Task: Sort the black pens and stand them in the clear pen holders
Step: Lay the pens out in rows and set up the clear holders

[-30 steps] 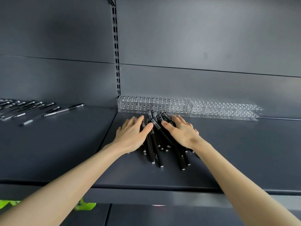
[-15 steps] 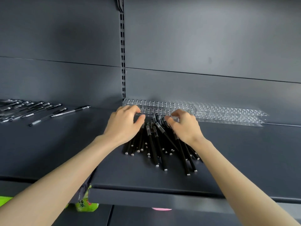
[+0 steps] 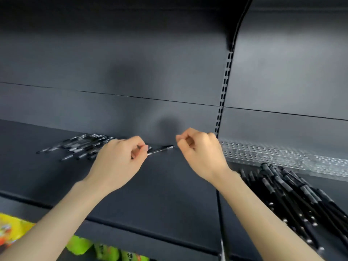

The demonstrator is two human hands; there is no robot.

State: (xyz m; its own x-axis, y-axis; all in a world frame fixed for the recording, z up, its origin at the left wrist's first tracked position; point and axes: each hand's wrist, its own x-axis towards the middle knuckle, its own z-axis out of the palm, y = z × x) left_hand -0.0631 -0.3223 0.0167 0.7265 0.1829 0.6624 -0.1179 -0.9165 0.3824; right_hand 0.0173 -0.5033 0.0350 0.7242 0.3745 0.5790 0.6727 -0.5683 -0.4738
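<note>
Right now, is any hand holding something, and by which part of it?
The left hand pinches one black pen by its lighter end, between thumb and forefinger. The right hand is curled and appears to hold nothing.

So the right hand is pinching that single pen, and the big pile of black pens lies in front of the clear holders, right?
Not quite: the head view shows the left hand pinching the single pen, while the right hand is curled on nothing. The big pile of black pens does lie in front of the clear holders.
</note>
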